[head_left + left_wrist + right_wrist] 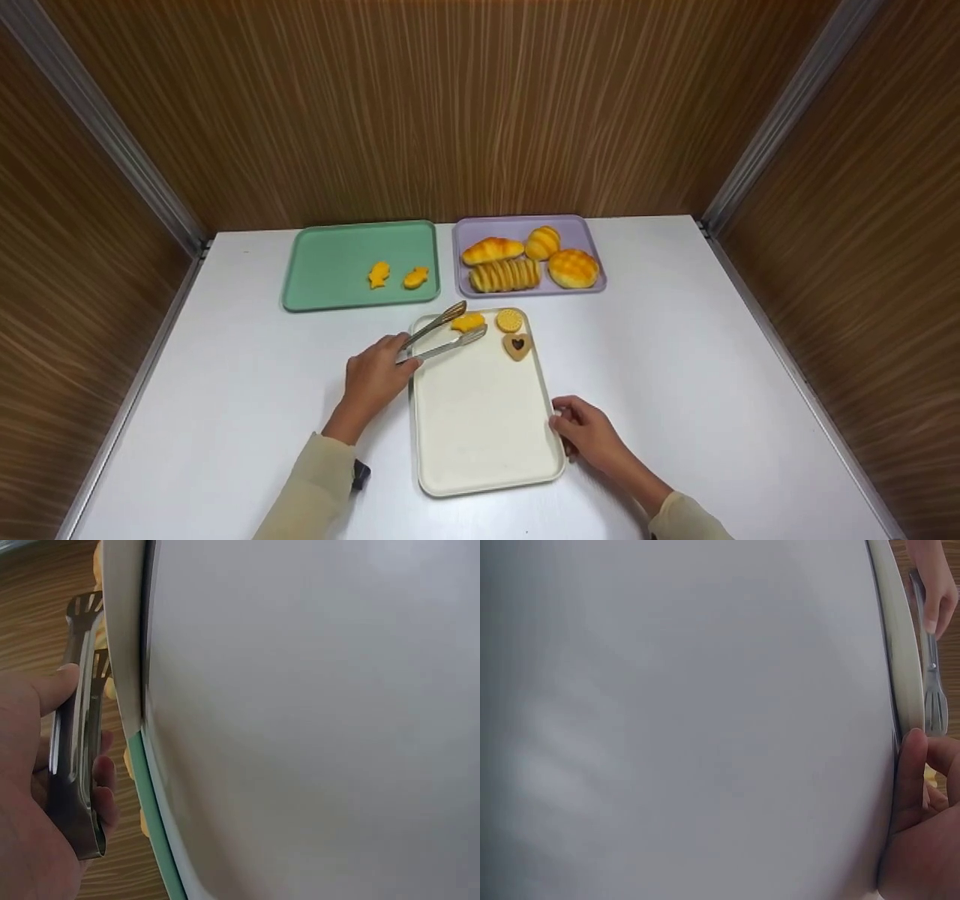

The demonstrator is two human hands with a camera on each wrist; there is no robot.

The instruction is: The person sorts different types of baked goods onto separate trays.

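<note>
My left hand [375, 375] grips metal tongs [442, 349] over the far left part of a white tray [487, 427]. The tong tips stand apart, one on each side of a yellow fish-shaped biscuit [468, 322]. In the left wrist view, thumb and fingers wrap the tongs [75, 735]. On the tray's far right corner lie a round yellow biscuit [509, 321] and a heart-shaped biscuit [517, 346] with a dark centre. My right hand [589, 431] pinches the tray's right rim; in the right wrist view its fingertip [913, 754] presses against the rim's outer side.
Behind, a green tray [337, 262] bears two yellow fish-shaped biscuits [379, 274]. Beside it a purple tray [517, 225] carries several toy breads, including a croissant [493, 251] and a round bun [573, 268]. Wood-grain panels [450, 112] enclose the white table [712, 375] at the back and sides.
</note>
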